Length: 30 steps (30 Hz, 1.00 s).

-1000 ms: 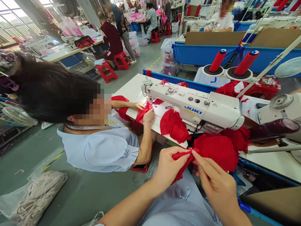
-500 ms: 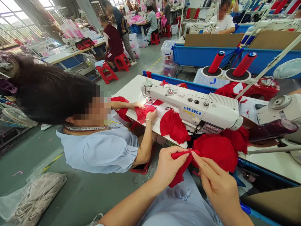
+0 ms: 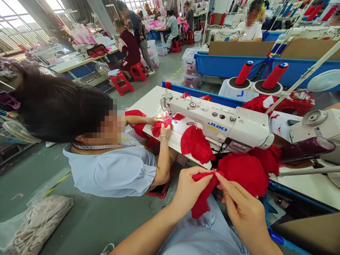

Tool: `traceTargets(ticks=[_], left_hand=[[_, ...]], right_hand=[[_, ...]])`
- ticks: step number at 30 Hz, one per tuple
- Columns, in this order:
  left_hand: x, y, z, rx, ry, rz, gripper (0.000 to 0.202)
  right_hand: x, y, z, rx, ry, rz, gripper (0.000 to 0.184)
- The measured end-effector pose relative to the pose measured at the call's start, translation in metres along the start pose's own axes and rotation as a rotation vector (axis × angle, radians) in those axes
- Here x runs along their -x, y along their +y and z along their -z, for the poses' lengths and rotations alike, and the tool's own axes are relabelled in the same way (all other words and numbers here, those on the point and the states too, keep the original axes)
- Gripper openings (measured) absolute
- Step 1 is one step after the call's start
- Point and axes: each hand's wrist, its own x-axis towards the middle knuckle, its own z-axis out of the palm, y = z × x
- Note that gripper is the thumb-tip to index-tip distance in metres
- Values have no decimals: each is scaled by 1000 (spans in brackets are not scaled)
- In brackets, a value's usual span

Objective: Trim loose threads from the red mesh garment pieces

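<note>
Pinching a folded red cloth [image 3: 202, 203] between thumb and forefinger, the left hand [image 3: 190, 189] is holding it at lower centre of the frame, above the lap. The right hand [image 3: 243, 210] is nipping the same top edge just beside it, the fingertips nearly touching. The rest of the piece is hanging down between them.

It looks as though the edge is being turned or folded by finger. Any move along it would call for one pinch holding firm while the other slides, I'd judge.

Just behind the hands, a pile [image 3: 244, 171] of red pieces is spilling over the edge of the surface [image 3: 310, 182], under the sewing machine [image 3: 220, 124]. A co-worker [image 3: 114, 170] is sitting close at the left, guiding fabric at the needle, so the open room is lying mostly downward, toward the lap.
</note>
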Motion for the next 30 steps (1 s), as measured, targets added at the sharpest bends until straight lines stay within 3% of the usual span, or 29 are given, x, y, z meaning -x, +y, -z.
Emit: traceTargets(ticks=[12, 21, 30], left_hand=[[2, 4, -1, -23, 21, -21, 13], [-1, 0, 3, 58, -14, 51, 17], [1, 3, 2, 33, -2, 3, 16]], right_hand=[[4, 0, 0, 117, -31, -13, 41], [-3, -4, 0, -140, -1, -78, 41], [3, 0, 1, 61, -19, -6, 39]])
